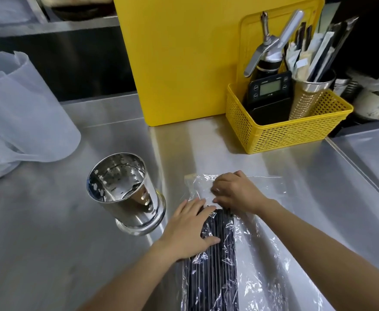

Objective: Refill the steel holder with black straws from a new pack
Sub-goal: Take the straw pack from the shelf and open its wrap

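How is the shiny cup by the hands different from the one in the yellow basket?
The steel holder looks empty; the basket holder is stuffed with wrapped straws. The steel holder stands on the counter; the basket holder sits inside the yellow basket. Both are shiny steel with holes.

Both bare forearms reach in from 6 o'clock. Left hand (189, 230) lies flat, palm down, fingers straight. Right hand (236, 193), at its 1 o'clock, has fingertips curled, pinching the pack (213, 279).
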